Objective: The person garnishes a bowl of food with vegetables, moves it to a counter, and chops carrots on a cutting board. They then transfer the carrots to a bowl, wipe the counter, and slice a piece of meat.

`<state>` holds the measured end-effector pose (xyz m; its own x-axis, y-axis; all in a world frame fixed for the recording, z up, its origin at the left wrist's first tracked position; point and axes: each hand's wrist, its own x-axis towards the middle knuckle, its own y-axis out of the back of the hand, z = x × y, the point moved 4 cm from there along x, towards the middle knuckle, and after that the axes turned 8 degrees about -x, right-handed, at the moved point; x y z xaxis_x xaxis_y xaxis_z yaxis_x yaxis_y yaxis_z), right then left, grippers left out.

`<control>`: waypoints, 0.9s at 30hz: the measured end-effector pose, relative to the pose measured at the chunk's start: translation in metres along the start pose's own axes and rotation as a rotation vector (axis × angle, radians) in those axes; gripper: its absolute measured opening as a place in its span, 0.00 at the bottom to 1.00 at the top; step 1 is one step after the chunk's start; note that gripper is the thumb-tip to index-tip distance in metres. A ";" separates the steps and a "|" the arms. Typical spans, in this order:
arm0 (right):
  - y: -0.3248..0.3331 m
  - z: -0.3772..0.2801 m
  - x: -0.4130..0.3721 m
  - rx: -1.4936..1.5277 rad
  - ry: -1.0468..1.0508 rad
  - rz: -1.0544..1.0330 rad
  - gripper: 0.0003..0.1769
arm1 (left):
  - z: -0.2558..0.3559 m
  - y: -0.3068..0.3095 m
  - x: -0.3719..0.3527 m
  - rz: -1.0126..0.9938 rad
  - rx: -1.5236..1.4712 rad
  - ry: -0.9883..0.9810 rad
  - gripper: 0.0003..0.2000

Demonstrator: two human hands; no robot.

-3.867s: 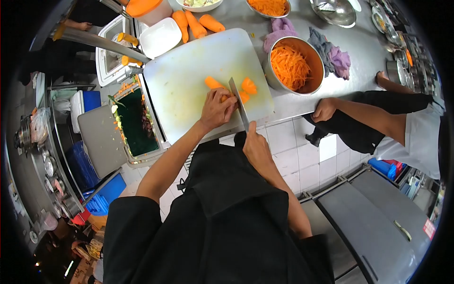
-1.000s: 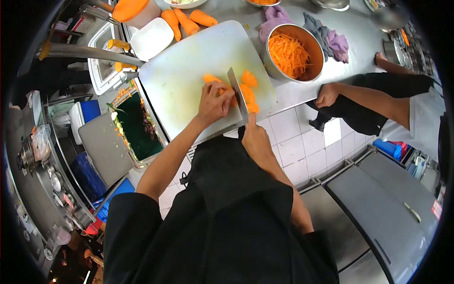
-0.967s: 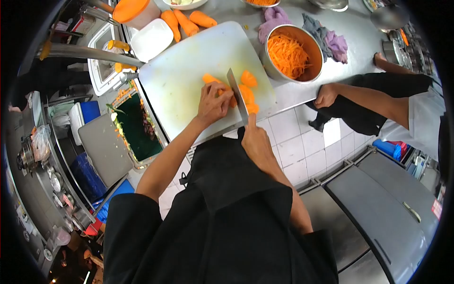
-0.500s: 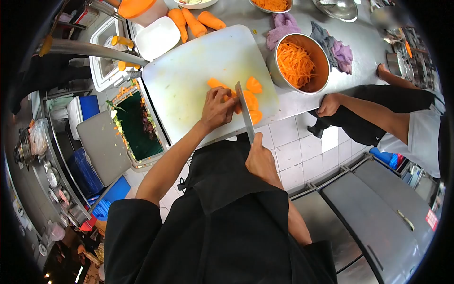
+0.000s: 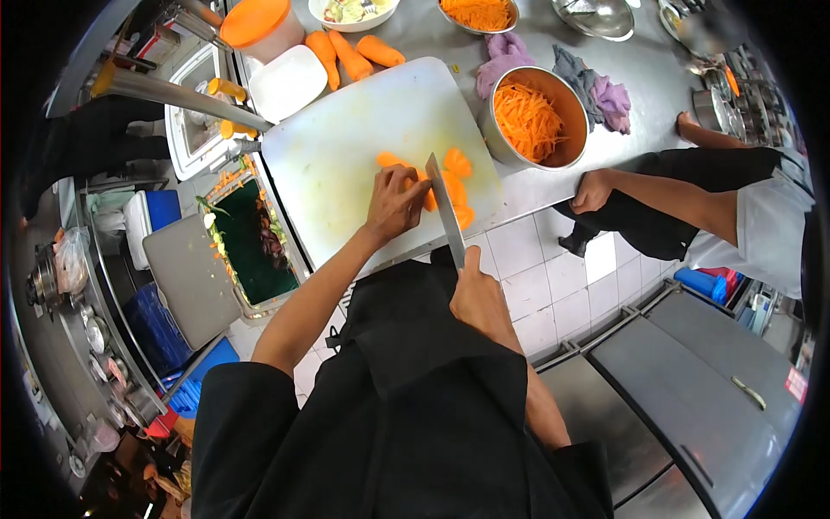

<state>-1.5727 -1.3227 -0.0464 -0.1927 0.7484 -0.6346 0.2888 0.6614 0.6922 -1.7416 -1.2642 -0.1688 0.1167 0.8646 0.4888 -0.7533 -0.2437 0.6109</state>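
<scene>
My right hand [image 5: 481, 296] is closed around the handle of a wide-bladed kitchen knife [image 5: 446, 204], whose blade points away from me over the cutting board [image 5: 324, 164]. Curled fingers of my left hand [image 5: 396, 204] press a peeled carrot [image 5: 392, 160] to the board, just left of the blade. The fingers hide most of that carrot. Cut carrot slices [image 5: 457, 163] lie flat to the right of the knife, close to the board's right side.
A steel pot [image 5: 572, 121] of shredded carrot stands right of the board, beside cloths [image 5: 612, 104]. Whole carrots [image 5: 350, 56] and a white tray [image 5: 290, 84] sit behind it. A scrap bin [image 5: 251, 246] is at left. Another person's hand [image 5: 593, 190] is near the counter edge.
The camera view has shifted slightly, so the counter things appear a little lower and the pot further left. Both hands keep their holds, with the knife still beside the left fingers.
</scene>
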 end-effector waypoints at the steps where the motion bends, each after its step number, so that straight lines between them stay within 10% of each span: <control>1: -0.003 0.002 0.003 -0.003 -0.014 -0.039 0.19 | -0.003 -0.001 0.001 -0.012 0.008 0.003 0.16; 10: -0.044 0.011 0.056 -0.044 0.161 0.196 0.18 | -0.007 -0.001 0.002 0.024 -0.013 -0.009 0.14; 27: -0.012 -0.005 0.020 0.012 -0.042 -0.036 0.19 | -0.007 -0.001 0.001 -0.037 -0.014 0.019 0.19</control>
<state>-1.5842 -1.3159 -0.0657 -0.1640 0.7213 -0.6729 0.2937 0.6869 0.6647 -1.7450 -1.2598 -0.1727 0.1327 0.8810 0.4541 -0.7576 -0.2052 0.6196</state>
